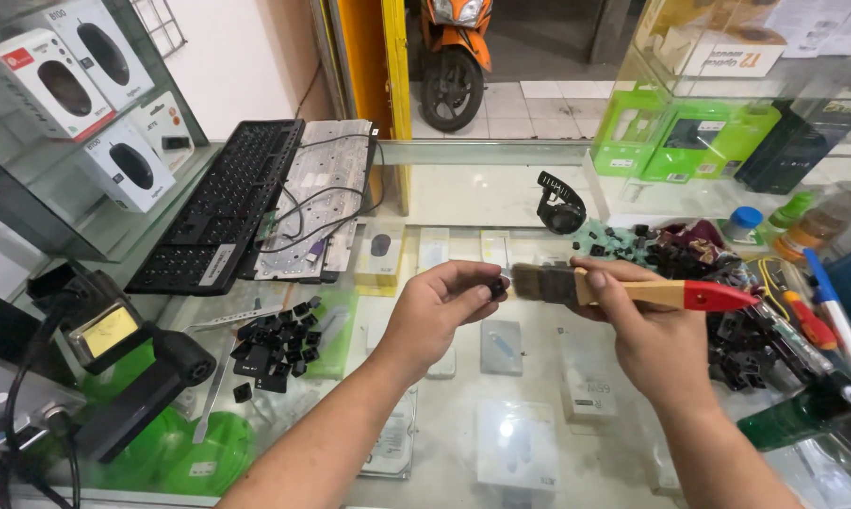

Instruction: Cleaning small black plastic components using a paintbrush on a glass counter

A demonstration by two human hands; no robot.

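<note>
My left hand (441,302) pinches a small black keycap (497,287) between thumb and fingers above the glass counter (529,358). My right hand (644,330) grips a paintbrush (633,288) with a wooden handle and red end. Its dark bristles point left and touch the keycap. Both hands hover at mid-frame over the counter.
A pile of black keycaps (279,344) lies left of my hands, and more keycaps (727,339) lie at the right. A black keyboard (223,203) and a bare keyboard plate (317,193) sit at the back left. Screwdrivers and pens (821,311) lie at the right; a soldering station (105,330) stands at the left.
</note>
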